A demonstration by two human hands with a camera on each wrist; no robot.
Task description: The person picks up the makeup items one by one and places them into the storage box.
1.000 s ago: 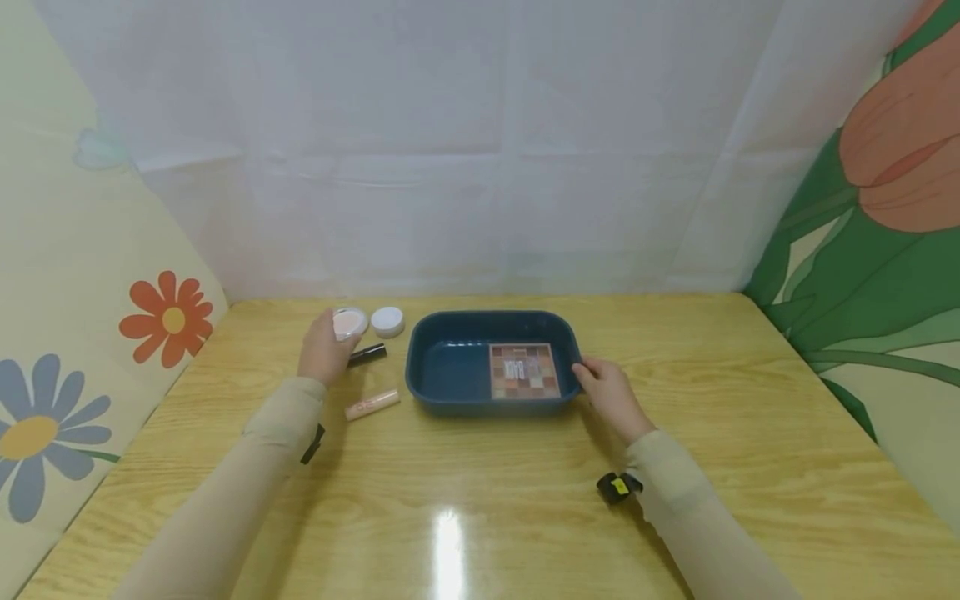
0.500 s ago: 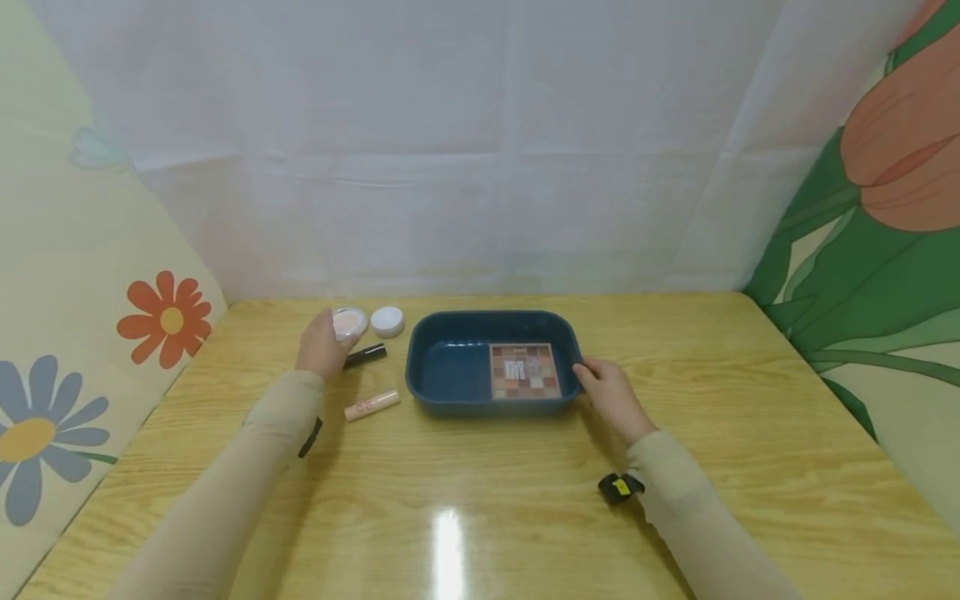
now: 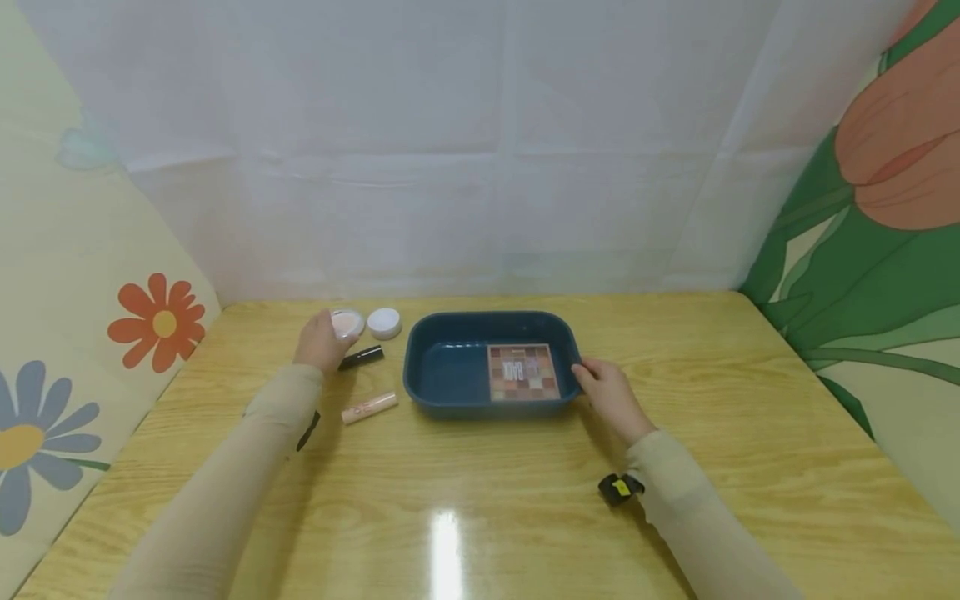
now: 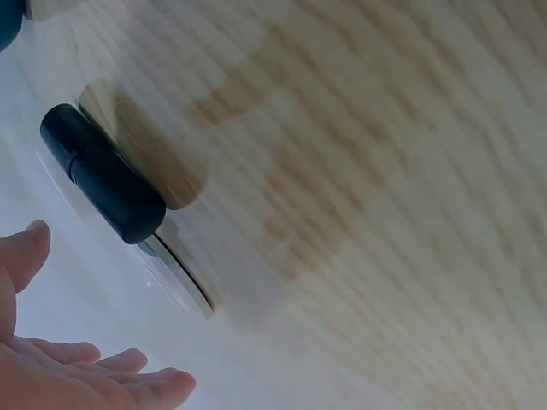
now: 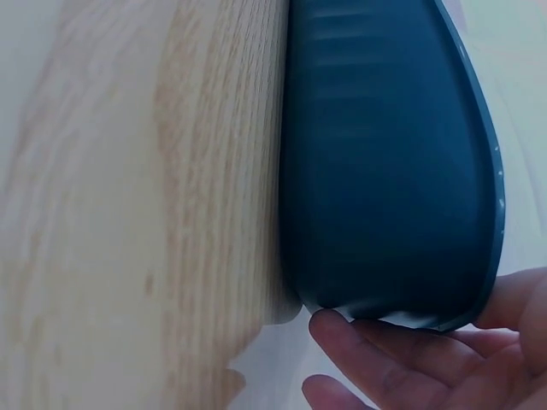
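Head view, on the left: the left hand [image 3: 318, 343] has its thumb and fingers spread and seems to hold nothing; whether it touches the compact, I cannot tell. The round compact [image 3: 347, 325] lies right by its fingers. It should be light, hard and a bit slick, and it might crack if dropped, so pinch it by the edge. Just right of that hand are a black tube [image 3: 363, 357], a pink tube [image 3: 370, 407] nearer the person, and a white jar [image 3: 384, 323] further off. Both tubes could roll. Next comes the blue tray [image 3: 450, 379], which looks stiff and not heavy, with a flat palette [image 3: 523, 372] inside, near the right hand. The right hand [image 3: 611, 396] grips the tray's near end, a good spot to grab. Since the earlier frame, little differs: both hands stay put, and only the view shifts a bit.
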